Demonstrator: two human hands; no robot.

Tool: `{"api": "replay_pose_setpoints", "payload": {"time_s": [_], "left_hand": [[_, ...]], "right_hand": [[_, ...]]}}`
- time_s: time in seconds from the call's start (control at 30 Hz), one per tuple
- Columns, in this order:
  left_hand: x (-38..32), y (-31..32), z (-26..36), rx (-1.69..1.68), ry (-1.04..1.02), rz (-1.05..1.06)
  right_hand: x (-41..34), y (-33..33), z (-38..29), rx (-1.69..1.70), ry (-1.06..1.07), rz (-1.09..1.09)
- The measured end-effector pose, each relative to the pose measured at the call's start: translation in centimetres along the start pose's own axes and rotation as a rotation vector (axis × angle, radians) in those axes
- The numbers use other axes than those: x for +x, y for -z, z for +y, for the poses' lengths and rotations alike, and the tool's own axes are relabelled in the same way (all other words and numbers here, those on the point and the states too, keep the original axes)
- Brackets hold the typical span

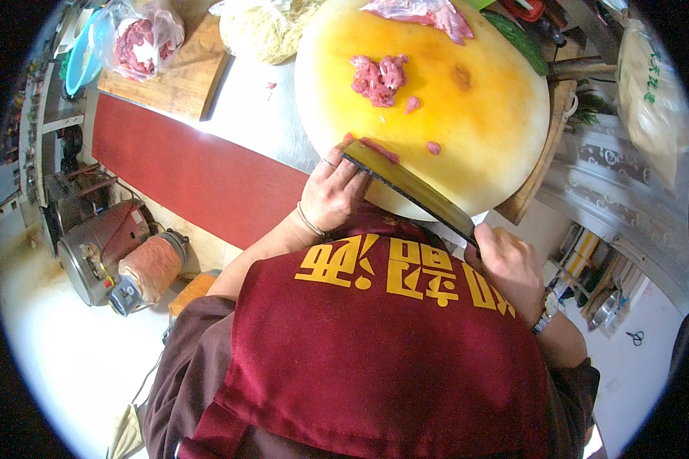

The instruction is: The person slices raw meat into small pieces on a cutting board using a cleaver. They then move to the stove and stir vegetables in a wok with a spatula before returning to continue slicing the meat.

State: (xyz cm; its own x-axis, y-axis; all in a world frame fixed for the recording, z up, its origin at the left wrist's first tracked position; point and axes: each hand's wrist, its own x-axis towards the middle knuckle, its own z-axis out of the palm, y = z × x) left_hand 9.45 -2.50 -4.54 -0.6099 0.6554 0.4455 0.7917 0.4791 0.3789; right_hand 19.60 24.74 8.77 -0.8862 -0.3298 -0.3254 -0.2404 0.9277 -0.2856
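Observation:
A cleaver [410, 189] is in my right hand [511, 267], which is closed around its handle. The blade reaches over the near edge of a round, yellow-stained chopping board [488, 126], its spine facing up. Against the blade's tip end rests my left hand [339, 189], its bent fingers pinning a piece of raw meat that they mostly hide. Just past the blade lies a thin strip of meat [380, 150]. Cut raw meat [379, 80] forms a small pile farther in, with loose bits [433, 148] around it. A larger raw cut [428, 16] lies at the board's far edge.
A cucumber [517, 43] borders the board's far right. Left of the board are a bag of noodle-like shreds [264, 31] and a wooden board [166, 92] bearing bagged meat [140, 49]. A red panel [206, 172] fronts the counter. A clear bag [649, 103] hangs at right.

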Motion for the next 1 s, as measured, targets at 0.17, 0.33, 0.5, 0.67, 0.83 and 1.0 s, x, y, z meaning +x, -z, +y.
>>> {"api": "replay_pose_setpoints", "payload": {"time_s": [0.17, 0.33, 0.5, 0.67, 0.83, 1.0], "left_hand": [[-0.1, 0.1, -0.1, 0.023, 0.000, -0.014], [0.0, 0.4, -0.6, 0.028, -0.019, -0.091], [0.1, 0.6, -0.8, 0.085, -0.052, -0.095], [0.4, 0.8, -0.6, 0.083, -0.033, -0.079], [0.7, 0.7, -0.1, 0.028, -0.008, -0.017], [0.7, -0.1, 0.5, -0.064, 0.113, 0.088]], "right_hand": [[0.4, -1.0, 0.3, -0.055, 0.014, -0.046], [0.9, -1.3, 0.9, 0.005, 0.027, -0.106], [4.3, -1.1, 0.6, 0.147, 0.098, -0.051], [9.2, -2.1, -1.6, 0.276, 0.064, -0.018], [9.3, -2.8, -2.3, 0.268, 0.061, 0.115], [3.9, -1.7, -0.6, 0.439, -0.303, -0.062]]}}
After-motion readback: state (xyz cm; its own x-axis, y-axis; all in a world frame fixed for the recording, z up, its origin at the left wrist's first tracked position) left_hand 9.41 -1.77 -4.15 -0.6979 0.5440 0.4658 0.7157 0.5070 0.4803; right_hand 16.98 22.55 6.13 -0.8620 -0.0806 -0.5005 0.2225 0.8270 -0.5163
